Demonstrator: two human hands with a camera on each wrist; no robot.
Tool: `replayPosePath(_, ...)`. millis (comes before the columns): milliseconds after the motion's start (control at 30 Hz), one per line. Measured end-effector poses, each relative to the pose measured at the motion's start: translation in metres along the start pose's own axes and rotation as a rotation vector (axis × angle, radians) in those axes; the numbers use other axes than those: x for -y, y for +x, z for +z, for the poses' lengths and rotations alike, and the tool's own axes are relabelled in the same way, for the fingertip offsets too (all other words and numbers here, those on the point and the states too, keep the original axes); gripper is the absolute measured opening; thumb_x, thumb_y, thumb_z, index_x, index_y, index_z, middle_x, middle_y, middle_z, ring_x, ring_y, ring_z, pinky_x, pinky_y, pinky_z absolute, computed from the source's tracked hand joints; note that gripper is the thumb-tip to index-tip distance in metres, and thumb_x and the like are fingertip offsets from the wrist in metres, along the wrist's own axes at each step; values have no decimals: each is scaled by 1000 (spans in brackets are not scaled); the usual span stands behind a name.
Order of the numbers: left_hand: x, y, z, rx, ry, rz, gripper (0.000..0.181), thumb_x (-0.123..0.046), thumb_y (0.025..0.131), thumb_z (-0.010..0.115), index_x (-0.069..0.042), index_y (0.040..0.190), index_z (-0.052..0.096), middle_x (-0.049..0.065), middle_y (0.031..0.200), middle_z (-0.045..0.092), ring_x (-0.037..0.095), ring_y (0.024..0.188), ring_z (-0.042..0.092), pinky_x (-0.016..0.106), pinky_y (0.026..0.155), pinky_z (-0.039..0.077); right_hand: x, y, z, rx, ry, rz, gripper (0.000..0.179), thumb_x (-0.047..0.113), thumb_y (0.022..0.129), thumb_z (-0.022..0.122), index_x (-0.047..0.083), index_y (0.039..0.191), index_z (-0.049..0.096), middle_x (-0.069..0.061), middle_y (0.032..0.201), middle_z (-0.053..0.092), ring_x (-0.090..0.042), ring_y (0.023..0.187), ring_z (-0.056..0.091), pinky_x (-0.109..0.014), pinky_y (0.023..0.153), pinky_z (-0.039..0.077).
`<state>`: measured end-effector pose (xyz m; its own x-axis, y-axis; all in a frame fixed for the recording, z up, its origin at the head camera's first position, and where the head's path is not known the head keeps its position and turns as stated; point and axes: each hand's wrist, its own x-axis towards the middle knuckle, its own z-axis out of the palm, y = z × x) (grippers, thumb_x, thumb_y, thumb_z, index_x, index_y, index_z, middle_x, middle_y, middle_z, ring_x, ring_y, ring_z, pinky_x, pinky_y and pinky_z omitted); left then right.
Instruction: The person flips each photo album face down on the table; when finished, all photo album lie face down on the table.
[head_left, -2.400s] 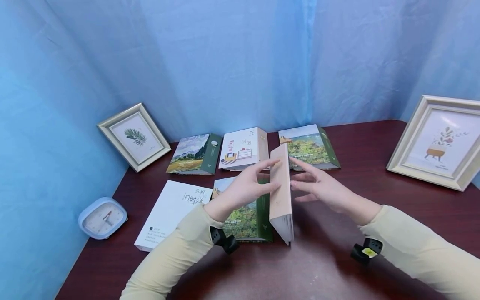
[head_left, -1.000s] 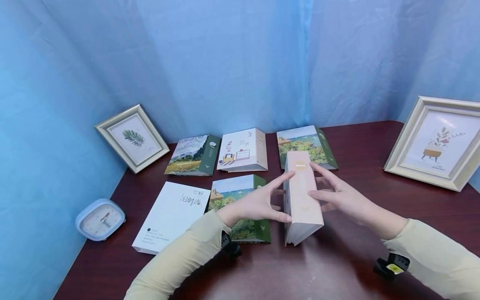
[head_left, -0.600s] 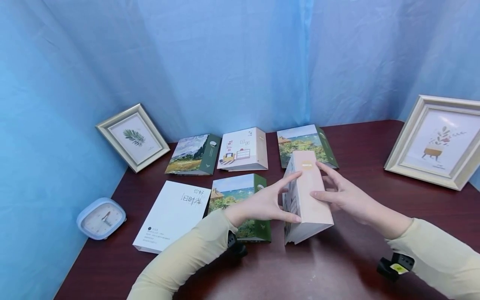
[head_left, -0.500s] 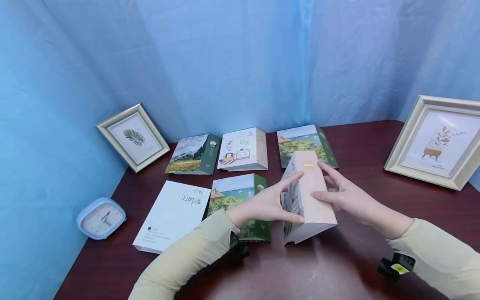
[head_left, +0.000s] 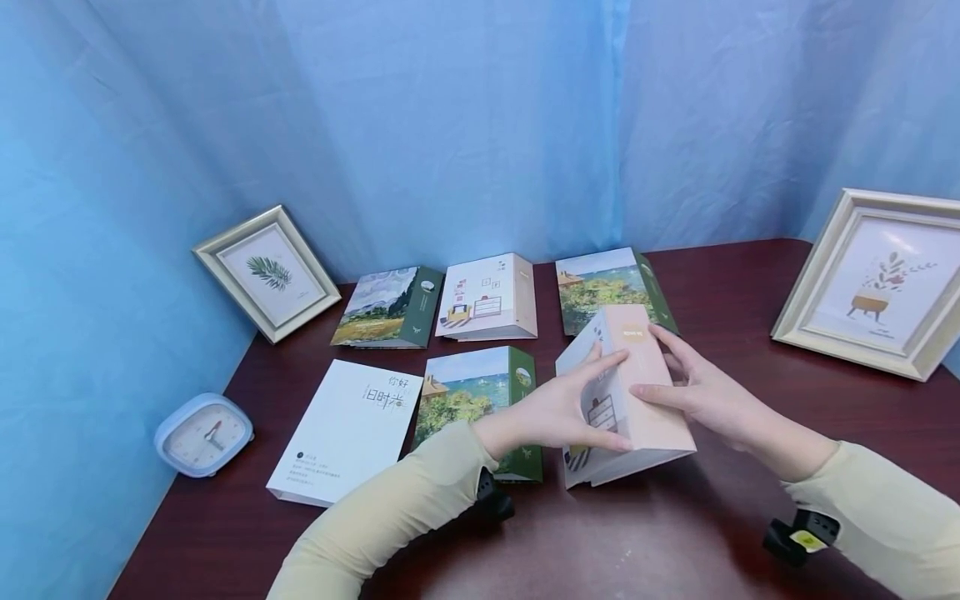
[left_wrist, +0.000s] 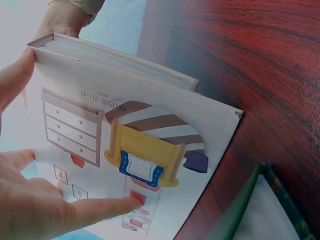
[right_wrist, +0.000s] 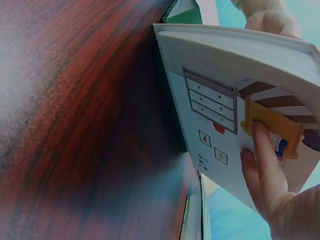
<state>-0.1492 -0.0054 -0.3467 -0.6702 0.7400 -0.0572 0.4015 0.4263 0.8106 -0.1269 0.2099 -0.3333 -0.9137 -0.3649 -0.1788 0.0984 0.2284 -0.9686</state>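
Observation:
Between my two hands a thick photo album with a pale pink spine (head_left: 652, 408) and a white cover leans over the table, spine up. The left hand (head_left: 562, 412) holds it from the left, thumb near the spine's lower edge; in the left wrist view its fingers (left_wrist: 107, 209) press the cover printed with a yellow chair and a dresser. My right hand (head_left: 708, 400) grips the other side, thumb laid on the spine. Fingers of that hand rest on the opposite cover, near a yellow chair print (right_wrist: 275, 120) in the right wrist view.
A green-spined landscape album (head_left: 465, 379) and a white album (head_left: 345, 433) lie left of the hands. Along the back lie a landscape album (head_left: 386, 308), a white one (head_left: 487, 300) and another landscape one (head_left: 600, 287). A clock (head_left: 204, 435) and picture frames (head_left: 322, 296) stand at the sides.
The held album has turned from nearly upright to tilted, its spine swinging right and its illustrated left cover coming into view. Both hands have shifted right with it.

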Motion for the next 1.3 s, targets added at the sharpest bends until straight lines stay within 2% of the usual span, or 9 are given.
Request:
replayPosePath(133,1,0,1,24,59,22,101,-31,78,79,-30,153,11,3,160,-6,17,146,7,33,113,28,-2,-1,-1,-11,-9,5,95,15,92,60,11,151,-14,-32,152,8,-5,93,61,-34,72,56)
replayPosePath(367,4,2,3,61,209,57,105,-36,78,78,-29,153,5,0,160,-6,15,145,13,24,107,33,-7,0,-6,-26,-41,14,95,18,92,60,9,151,-14,-33,152,7,-4,93,60,-32,72,55)
replayPosePath(533,3,8,8,75,327,57,104,-40,78,77,-26,154,7,4,160,-1,22,144,19,27,109,34,-14,0,-11,-36,-87,25,95,19,92,60,6,151,-13,-33,152,7,1,97,54,-28,74,53)
replayPosePath(667,-1,12,12,88,423,34,102,-44,78,76,-26,154,10,7,160,3,28,142,23,32,112,30,-20,1,-17,-39,-110,48,95,21,92,61,7,151,-12,-34,152,8,1,98,52,-27,74,52)
replayPosePath(967,-9,19,20,137,580,-25,97,-52,80,70,-30,153,11,4,160,7,28,142,26,36,112,30,-36,2,-28,-32,-124,59,96,17,91,62,7,151,-11,-38,150,10,-7,108,47,-24,76,50)
replayPosePath(1133,-12,23,24,161,634,-55,96,-55,79,68,-33,152,11,2,160,6,30,140,29,35,110,34,-43,2,-33,-2,-83,63,97,14,91,62,7,151,-14,-39,149,7,0,101,50,-27,76,52)
replayPosePath(1300,-16,28,29,182,676,-90,95,-57,79,68,-36,152,12,1,160,7,32,139,31,39,109,35,-49,1,-38,45,9,120,98,11,92,60,10,149,-20,-40,148,6,-10,95,61,-36,76,54)
